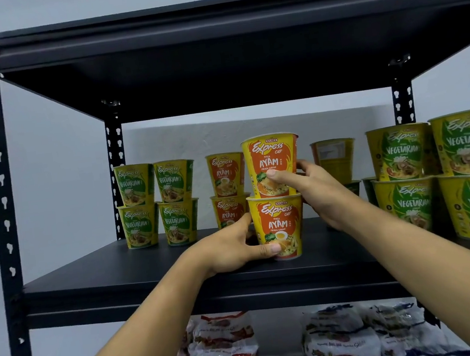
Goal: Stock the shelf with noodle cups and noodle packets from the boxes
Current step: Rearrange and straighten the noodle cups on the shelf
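Closest to us, down at the bottom, the lower level already carries noodle packets: a red pile (220,354) on the left and a blue pile (365,336) on the right, each several deep. The packet side of the job looks well under way.

Up a level, and here's the action. The left hand (236,247) wraps round the base of the lower chicken cup (279,225), thumb across the front, steadying it near the front edge of the middle shelf (120,268). The right hand (309,189) grips the upper chicken cup (273,164), thumb on the label and fingers round the far side. That cup sits square on the lid of the one beneath. It's a two-high stack with both hands on it, so I'd say the top cup is being seated and is not yet let go.

Off to the right, big vegetarian cups (434,171) stand two high, crowding the frame edge.

At the back stands another chicken stack (226,190), two high. Left of it are four vegetarian cups (157,202) in two stacks. Right of it is a cup turned label-away (333,159), just behind the right hand.

So the shelf is filling nicely, with bare board left at the front left. No boxes are in shot, so how much stock remains is anyone's guess.
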Tool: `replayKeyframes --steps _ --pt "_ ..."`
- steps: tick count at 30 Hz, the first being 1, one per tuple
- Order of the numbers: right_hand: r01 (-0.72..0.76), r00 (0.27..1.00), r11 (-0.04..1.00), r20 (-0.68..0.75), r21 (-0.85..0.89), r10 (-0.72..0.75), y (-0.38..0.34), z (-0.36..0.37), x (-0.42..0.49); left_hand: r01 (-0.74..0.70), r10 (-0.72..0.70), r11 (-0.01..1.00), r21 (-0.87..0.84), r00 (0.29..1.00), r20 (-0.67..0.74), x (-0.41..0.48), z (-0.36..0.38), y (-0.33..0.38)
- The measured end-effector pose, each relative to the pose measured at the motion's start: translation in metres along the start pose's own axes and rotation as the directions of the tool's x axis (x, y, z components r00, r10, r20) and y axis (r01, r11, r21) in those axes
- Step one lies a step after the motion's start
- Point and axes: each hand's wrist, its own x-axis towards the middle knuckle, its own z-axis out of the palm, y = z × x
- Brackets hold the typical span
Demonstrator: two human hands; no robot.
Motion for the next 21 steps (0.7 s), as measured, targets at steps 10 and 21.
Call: replayKeyframes --steps 10,21 --pt "-0.006 1.000 1.000 0.009 0.000 0.006 -0.0008 0.0023 -0.0040 0.005 -0.005 1.000 -0.014 1.000 0.003 -0.0002 0.0002 -0.0008" --pt "0.003 1.000 1.000 -0.019 -0.006 -0.003 -0.0040 0.0049 -0.0074 0.004 -0.004 1.000 0.002 1.000 0.002 -0.0017 -0.0002 -0.0001"
